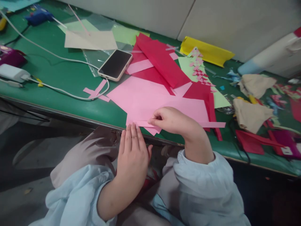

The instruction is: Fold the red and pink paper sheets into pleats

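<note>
Pink paper sheets lie overlapped at the front edge of the green table. A narrow pink paper strip runs along their near edge and sticks out to the right past them. My left hand has its fingers stretched out, with the tips pressing on the strip's left end. Thumb and forefinger of my right hand are pinched on the strip, a little right of those fingertips. Red paper is spread behind the pink sheets.
A phone on a white cable, crossed pink strips and a blue glue gun are at left. Yellow folded paper leans by the wall. Beige cloth-like pieces and a purple box sit at right.
</note>
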Available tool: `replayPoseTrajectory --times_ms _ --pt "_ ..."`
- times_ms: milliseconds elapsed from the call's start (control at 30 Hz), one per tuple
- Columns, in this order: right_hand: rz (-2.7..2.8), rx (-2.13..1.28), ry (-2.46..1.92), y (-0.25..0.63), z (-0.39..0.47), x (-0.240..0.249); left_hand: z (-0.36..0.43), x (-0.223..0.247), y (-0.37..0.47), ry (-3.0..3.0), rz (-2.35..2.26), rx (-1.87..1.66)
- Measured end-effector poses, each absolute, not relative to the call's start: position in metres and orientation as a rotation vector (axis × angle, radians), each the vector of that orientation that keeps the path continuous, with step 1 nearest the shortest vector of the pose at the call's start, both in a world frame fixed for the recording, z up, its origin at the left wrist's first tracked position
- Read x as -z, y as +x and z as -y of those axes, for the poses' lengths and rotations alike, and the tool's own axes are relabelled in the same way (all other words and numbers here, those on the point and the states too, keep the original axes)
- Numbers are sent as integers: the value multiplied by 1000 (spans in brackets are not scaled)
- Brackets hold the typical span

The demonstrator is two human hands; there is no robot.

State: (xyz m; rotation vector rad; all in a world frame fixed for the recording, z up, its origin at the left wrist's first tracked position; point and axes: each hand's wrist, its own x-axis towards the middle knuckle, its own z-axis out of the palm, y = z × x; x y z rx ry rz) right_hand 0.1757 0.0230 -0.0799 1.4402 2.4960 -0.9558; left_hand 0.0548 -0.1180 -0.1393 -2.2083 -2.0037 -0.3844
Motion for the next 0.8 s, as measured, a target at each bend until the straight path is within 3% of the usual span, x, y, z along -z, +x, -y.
replayPoseTrajectory --times_ms 800 --pt "-2664 827 1545 142 -8 88 124 140 58 -2280 2086 421"
